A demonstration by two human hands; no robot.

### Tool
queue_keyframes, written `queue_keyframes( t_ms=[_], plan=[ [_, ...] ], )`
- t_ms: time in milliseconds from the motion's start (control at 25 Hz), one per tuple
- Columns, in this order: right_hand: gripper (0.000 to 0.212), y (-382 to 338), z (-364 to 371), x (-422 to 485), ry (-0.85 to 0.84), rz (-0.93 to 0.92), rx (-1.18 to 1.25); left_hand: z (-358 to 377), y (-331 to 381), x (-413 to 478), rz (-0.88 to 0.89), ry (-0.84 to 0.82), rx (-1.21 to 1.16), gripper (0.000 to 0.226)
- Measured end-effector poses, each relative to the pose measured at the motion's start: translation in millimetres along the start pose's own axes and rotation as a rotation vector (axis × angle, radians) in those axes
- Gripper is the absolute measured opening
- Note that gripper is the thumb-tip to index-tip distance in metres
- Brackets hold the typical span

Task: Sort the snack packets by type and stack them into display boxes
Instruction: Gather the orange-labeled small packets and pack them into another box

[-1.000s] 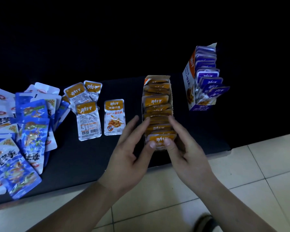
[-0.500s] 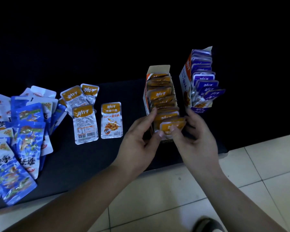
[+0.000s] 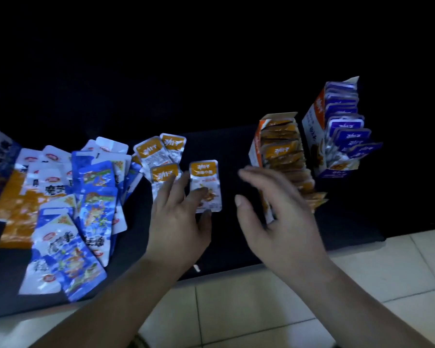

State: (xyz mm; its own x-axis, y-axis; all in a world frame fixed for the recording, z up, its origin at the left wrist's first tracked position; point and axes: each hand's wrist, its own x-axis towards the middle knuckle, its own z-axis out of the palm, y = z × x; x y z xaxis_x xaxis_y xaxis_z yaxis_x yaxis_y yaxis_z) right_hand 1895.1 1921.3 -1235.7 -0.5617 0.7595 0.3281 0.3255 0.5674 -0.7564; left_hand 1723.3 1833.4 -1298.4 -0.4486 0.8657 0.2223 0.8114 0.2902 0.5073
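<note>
Left hand (image 3: 178, 222), fingers spread, rests on a loose orange packet (image 3: 205, 172). Right hand (image 3: 281, 217) hovers open and empty, and could knock the overfull orange box (image 3: 255, 148).

**Dim frame, motion blur**

Low light; top half is pure black. Pale floor tiles (image 3: 261, 310) are the brightest area. Foil glare on the orange packets (image 3: 161, 156). Motion smear on the right grip (image 3: 281, 217). The blue packets (image 3: 68, 247) go soft and stretched toward the left edge.
</note>
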Motion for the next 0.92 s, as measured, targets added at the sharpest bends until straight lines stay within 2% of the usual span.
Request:
queue_keyframes(
  t_ms=[40,120,200,280,360,480,640,720,800,840,920],
  plan=[
    [0.042,-7.3,15.8,4.7,-0.097,0.059,0.064,-5.4,-9.6,12.9,0.001,-0.052,0.163,0.056],
    [0.044,-13.1,45.4,13.3,-0.265,0.220,0.147,-14.4,-23.8,39.3,-0.117,-0.303,0.343,0.082],
    [0.044,-6.5,67.7,21.6,-0.321,0.351,0.180,-14.8,-39.1,59.0,-0.160,-0.512,0.426,0.097],
    [0.042,5.2,80.1,24.5,-0.325,0.369,0.142,-11.9,-49.8,61.9,-0.101,-0.612,0.430,0.098],
    [0.037,13.4,84.4,22.2,-0.332,0.389,0.112,-6.5,-55.6,51.3,-0.052,-0.622,0.375,0.091],
    [0.030,19.7,81.3,7.3,-0.381,0.450,0.134,-0.2,-62.1,15.1,0.024,-0.500,0.314,0.086],
    [0.038,30.3,69.6,-16.8,-0.452,0.525,0.159,1.0,-59.4,-36.6,0.163,-0.370,0.185,0.068],
    [0.042,36.5,66.3,-16.6,-0.482,0.555,0.214,-8.8,-63.4,-25.2,0.191,-0.305,0.086,0.060],
    [0.047,38.7,63.2,-13.6,-0.495,0.597,0.282,-17.9,-72.0,14.2,0.197,-0.218,0.166,0.064],
    [0.049,38.2,62.7,-13.0,-0.495,0.599,0.294,-24.5,-75.4,38.4,0.147,-0.274,0.262,0.073],
    [0.051,36.3,61.7,-13.7,-0.492,0.591,0.288,-31.7,-81.7,77.3,0.003,-0.572,0.389,0.086]
  ],
)
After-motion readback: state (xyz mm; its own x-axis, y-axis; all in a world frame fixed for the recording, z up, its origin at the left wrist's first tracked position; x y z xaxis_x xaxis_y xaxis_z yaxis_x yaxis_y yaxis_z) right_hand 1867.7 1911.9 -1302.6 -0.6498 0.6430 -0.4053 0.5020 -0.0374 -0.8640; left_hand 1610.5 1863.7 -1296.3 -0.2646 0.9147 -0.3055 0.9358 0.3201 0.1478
